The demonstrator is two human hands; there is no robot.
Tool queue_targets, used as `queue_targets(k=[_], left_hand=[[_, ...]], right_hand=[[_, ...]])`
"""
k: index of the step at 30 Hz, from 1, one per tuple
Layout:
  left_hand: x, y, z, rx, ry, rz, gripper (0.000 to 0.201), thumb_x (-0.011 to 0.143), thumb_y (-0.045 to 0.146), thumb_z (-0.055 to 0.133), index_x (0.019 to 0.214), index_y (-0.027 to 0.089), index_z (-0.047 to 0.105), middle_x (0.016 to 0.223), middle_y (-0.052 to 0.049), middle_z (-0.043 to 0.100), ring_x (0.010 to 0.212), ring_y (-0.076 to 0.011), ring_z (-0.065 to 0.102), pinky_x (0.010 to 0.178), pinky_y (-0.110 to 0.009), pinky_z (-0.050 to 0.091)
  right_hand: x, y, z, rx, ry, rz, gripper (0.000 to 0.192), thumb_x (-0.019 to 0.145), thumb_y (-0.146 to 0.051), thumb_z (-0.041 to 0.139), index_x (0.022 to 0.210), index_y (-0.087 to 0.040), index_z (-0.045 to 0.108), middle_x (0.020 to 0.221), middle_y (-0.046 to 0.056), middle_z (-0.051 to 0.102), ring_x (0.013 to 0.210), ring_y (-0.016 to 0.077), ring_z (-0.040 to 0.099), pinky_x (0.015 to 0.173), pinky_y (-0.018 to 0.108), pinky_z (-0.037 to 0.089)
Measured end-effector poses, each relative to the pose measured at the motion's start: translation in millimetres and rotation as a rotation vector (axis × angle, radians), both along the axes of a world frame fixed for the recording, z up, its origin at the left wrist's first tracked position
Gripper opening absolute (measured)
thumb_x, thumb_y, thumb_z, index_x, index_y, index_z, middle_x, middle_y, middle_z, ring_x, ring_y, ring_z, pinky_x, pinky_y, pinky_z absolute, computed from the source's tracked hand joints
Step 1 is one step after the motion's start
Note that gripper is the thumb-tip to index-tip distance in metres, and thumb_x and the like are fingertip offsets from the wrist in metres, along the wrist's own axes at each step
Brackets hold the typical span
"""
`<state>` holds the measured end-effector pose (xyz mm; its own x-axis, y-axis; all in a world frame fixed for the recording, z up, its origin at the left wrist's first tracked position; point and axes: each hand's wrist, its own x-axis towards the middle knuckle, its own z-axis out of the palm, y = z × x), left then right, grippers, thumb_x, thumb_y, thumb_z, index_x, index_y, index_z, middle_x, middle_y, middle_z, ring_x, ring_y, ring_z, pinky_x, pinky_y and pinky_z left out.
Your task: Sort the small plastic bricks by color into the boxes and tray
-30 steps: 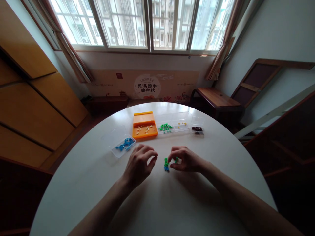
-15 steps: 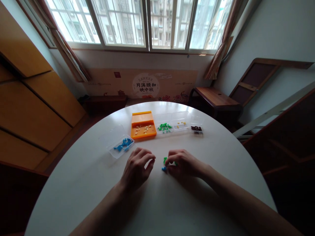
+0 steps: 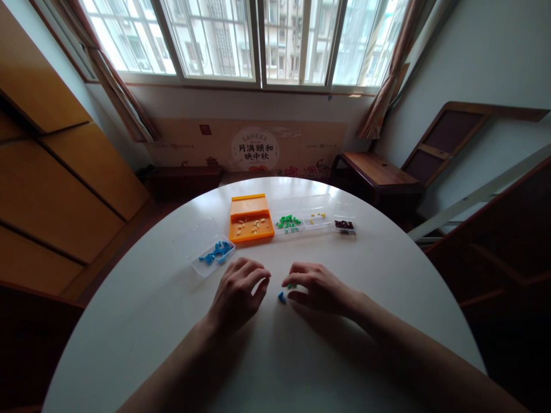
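Note:
A small build of green and blue bricks [image 3: 283, 295] lies on the round white table [image 3: 267, 344], mostly hidden under the fingers of my right hand [image 3: 316, 287], which presses on it. Only its blue end and a bit of green show. My left hand [image 3: 239, 292] rests on the table just left of it, fingers curled and apart, holding nothing.
A row of small boxes stands at the far side: a clear box of blue bricks [image 3: 213, 252], an orange tray [image 3: 252, 225] with pale pieces, clear boxes of green bricks [image 3: 288, 222], yellow pieces [image 3: 317, 217] and dark pieces [image 3: 344, 225]. A wooden bench [image 3: 379, 172] stands beyond the table.
My right hand has lowered the brick build from upright to lying on the table and now covers most of it. My left hand has drawn slightly back and down.

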<state>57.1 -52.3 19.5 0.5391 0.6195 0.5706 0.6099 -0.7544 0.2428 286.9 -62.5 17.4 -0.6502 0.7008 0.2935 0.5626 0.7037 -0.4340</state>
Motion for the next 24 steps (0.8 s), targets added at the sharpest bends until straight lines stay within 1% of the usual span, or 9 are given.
queue_targets(k=[2,3,6,8,11,14,16,19,24], left_hand=[[-1,0,0.9,0.000,-0.014,-0.001,0.011,0.087,0.015,0.054,0.085,0.019,0.064,0.083,-0.004,0.065,0.081,-0.0178,0.054,0.077,-0.034,0.046],[0,0,0.9,-0.001,-0.018,-0.003,0.011,0.086,0.015,0.054,0.084,0.019,0.064,0.082,-0.004,0.064,0.081,-0.0178,0.054,0.077,-0.034,0.046],[3,-2,-0.8,-0.001,-0.004,-0.013,0.011,0.086,0.014,0.054,0.084,0.019,0.063,0.082,-0.004,0.064,0.081,-0.0180,0.053,0.076,-0.034,0.046],[5,-3,-2.2,0.000,0.014,-0.019,0.011,0.086,0.014,0.054,0.084,0.019,0.063,0.082,-0.004,0.064,0.081,-0.0179,0.054,0.075,-0.033,0.045],[5,-2,-3.2,0.012,0.024,-0.023,0.011,0.086,0.014,0.054,0.083,0.020,0.063,0.082,-0.004,0.065,0.079,-0.0175,0.054,0.075,-0.033,0.045],[3,-1,-3.7,0.016,0.014,-0.017,0.011,0.086,0.014,0.054,0.083,0.020,0.063,0.081,-0.003,0.065,0.079,-0.0172,0.054,0.074,-0.033,0.045],[3,-1,-4.3,0.009,0.010,-0.017,0.011,0.087,0.015,0.054,0.083,0.020,0.063,0.081,-0.003,0.065,0.079,-0.0171,0.054,0.075,-0.032,0.045],[4,-2,-5.2,0.005,0.011,-0.020,0.011,0.087,0.016,0.055,0.083,0.020,0.064,0.081,-0.003,0.065,0.079,-0.0169,0.055,0.074,-0.032,0.046],[8,-5,-3.5,0.080,-0.008,-0.023,0.006,0.087,0.022,0.059,0.090,0.020,0.065,0.083,-0.004,0.066,0.081,-0.0177,0.056,0.074,-0.032,0.046]], right_hand=[[-2,-1,-1.3,0.034,-0.026,0.036,0.022,0.088,-0.026,0.060,0.109,-0.024,0.065,0.098,0.005,0.063,0.076,0.0139,0.059,0.072,0.025,0.043],[-3,-1,-2.5,0.053,-0.038,0.056,0.021,0.088,-0.027,0.060,0.108,-0.025,0.066,0.098,0.005,0.063,0.075,0.0137,0.058,0.073,0.025,0.043],[-8,1,-8.6,0.119,-0.047,0.092,0.012,0.090,-0.025,0.058,0.096,-0.024,0.068,0.094,0.004,0.063,0.074,0.0128,0.056,0.074,0.026,0.042],[-12,2,-12.8,0.162,-0.043,0.092,0.010,0.090,-0.022,0.057,0.090,-0.023,0.068,0.090,0.003,0.063,0.074,0.0126,0.056,0.073,0.026,0.041],[-14,2,-15.0,0.190,-0.034,0.031,0.010,0.089,-0.020,0.058,0.087,-0.021,0.068,0.088,0.003,0.063,0.073,0.0132,0.055,0.074,0.027,0.040],[-14,1,-12.9,0.154,-0.002,-0.098,0.009,0.088,-0.020,0.060,0.083,-0.019,0.067,0.085,0.004,0.063,0.073,0.0141,0.054,0.075,0.029,0.040],[-13,2,-12.2,0.112,0.054,-0.153,0.005,0.085,-0.019,0.064,0.082,-0.018,0.068,0.082,0.004,0.063,0.074,0.0146,0.055,0.075,0.028,0.041],[-12,4,-12.6,0.026,0.171,-0.203,0.003,0.084,-0.019,0.067,0.082,-0.018,0.069,0.080,0.003,0.063,0.076,0.0149,0.057,0.074,0.027,0.042],[-13,3,-7.6,-0.158,0.354,-0.245,0.010,0.088,-0.022,0.061,0.083,-0.018,0.069,0.080,0.002,0.061,0.072,0.0125,0.058,0.070,0.024,0.043]])
